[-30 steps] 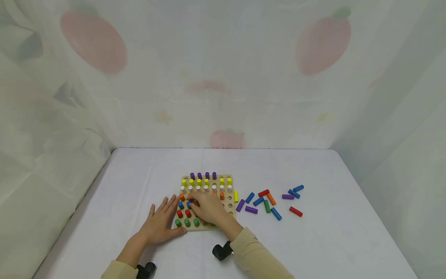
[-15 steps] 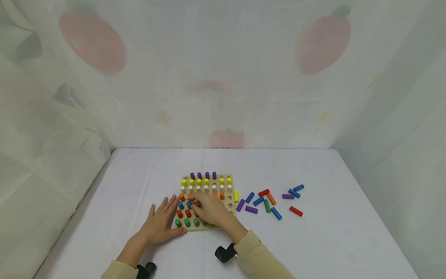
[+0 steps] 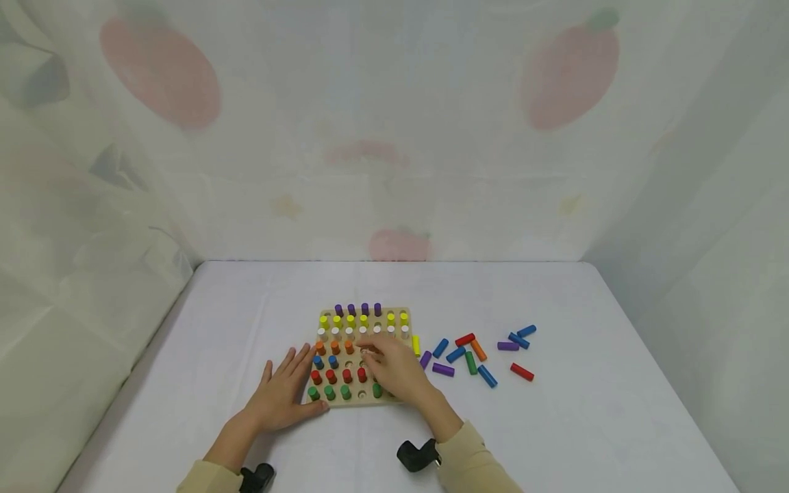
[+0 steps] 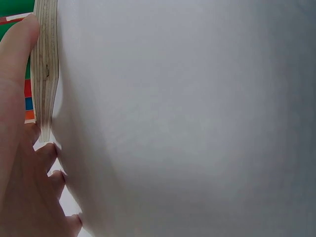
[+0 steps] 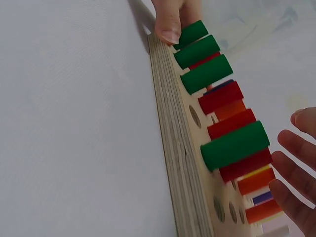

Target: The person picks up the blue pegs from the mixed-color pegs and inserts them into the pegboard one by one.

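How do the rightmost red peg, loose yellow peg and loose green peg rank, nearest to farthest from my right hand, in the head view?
1. Loose yellow peg: beside the board's right edge.
2. Loose green peg: farther right, among scattered pegs.
3. Rightmost red peg: off right, by itself.

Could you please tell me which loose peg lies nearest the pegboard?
The yellow peg, right of the pegboard; the other loose pegs lie farther right and none is yellow.
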Tool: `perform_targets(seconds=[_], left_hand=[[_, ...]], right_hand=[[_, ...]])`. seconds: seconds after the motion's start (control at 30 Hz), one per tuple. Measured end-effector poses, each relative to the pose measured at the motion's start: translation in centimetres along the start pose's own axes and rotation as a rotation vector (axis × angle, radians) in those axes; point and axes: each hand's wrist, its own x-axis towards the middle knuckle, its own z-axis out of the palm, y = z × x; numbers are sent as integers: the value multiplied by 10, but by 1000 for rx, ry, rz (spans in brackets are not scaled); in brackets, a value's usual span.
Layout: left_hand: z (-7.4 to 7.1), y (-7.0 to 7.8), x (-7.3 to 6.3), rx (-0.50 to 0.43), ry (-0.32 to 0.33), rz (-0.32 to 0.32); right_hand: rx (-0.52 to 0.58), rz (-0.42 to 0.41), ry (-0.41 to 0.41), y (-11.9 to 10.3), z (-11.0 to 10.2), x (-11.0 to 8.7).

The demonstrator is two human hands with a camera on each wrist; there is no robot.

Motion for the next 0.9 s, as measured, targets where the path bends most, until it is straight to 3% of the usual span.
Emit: perform_targets(seconds=[0.3,0.63,0.9], left_hand=[[0,1,0,-8,-4,1],[2,1,1,-4,-4,-1],[3,1,1,-23,-7,-3]], right_hand=[[33,13,125,17,-14,-16],[-41,120,267,45,-37,-32],[-104,177,282,64,-50,-38]])
